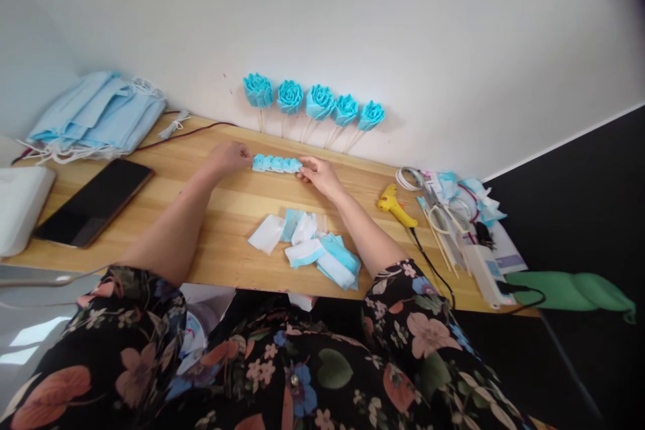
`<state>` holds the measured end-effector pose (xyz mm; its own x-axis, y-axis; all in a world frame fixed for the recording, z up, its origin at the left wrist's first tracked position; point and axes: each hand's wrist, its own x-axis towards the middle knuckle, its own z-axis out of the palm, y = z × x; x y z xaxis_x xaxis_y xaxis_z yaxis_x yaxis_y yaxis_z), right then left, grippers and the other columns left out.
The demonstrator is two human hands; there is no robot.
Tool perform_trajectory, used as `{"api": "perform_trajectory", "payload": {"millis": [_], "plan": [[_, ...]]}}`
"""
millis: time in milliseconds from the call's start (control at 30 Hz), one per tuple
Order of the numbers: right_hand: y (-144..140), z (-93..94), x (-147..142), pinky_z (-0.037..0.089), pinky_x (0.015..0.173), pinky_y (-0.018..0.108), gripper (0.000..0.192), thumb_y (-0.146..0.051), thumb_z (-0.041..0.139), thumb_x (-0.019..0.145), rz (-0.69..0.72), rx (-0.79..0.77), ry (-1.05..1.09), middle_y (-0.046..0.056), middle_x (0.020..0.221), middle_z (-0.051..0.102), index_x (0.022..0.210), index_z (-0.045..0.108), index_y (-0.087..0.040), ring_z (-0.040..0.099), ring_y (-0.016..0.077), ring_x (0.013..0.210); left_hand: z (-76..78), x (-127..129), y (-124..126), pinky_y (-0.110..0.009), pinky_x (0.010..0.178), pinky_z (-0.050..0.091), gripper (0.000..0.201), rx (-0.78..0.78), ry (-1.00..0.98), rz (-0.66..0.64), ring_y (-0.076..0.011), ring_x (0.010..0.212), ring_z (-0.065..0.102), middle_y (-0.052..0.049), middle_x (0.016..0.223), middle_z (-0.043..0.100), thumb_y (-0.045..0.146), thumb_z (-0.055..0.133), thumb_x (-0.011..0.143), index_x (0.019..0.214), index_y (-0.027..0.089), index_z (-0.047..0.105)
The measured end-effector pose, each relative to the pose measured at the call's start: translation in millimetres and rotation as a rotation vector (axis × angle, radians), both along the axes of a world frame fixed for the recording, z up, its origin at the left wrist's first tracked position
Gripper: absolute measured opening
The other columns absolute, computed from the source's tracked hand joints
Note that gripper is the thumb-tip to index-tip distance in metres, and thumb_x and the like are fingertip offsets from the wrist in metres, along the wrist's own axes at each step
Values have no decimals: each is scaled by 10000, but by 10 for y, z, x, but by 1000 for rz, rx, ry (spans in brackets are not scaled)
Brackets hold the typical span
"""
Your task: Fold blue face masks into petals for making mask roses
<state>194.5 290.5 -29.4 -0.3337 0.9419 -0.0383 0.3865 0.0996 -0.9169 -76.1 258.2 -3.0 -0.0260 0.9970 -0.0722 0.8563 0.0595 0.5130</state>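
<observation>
Both hands are out over the wooden table, one at each end of a folded blue strip. The left hand pinches the strip's left end, fingers closed narrow on it. The right hand pinches the right end the same way, thumb and fingers together on the fabric. The strip lies flat on the table between the two hands, a row of small overlapping folds running roughly straight.

Just past the hands, against the white wall, five blue roses on thin sticks lean in a row.

Nearer the body than the right hand lies a pile of cut blue and white pieces, loosely overlapping near the table edge.

Right of the right hand there's a yellow glue gun, with a black cord running off the near edge. Further right is a clutter of elastic loops, sticks and scraps; I can't sort out the details.

Left of the left hand is a dark phone, face up. Beyond it, near the wall, sits a stack of blue face masks. A white box sits at the far left edge.

Floral sleeves cover both upper arms.
</observation>
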Motion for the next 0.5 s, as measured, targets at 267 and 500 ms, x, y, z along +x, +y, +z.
{"api": "perform_trajectory", "payload": {"millis": [267, 500], "plan": [[-56, 9, 209, 477, 623, 231, 430, -209, 646, 824, -19, 18, -36, -6, 784, 732, 1254, 646, -210, 626, 117, 656, -56, 49, 13, -300, 700, 427, 265, 28, 176, 21, -257, 890, 668, -96, 990, 763, 285, 504, 841, 924, 170, 728], [-38, -82, 203, 431, 674, 245, 541, -261, 700, 760, 15, 134, -55, -31, 778, 689, 1293, 634, -198, 569, 121, 697, -46, 228, -42, -295, 696, 410, 363, 78, 117, -27, -259, 938, 676, -88, 1033, 771, 420, 485, 912, 950, 176, 751]]}}
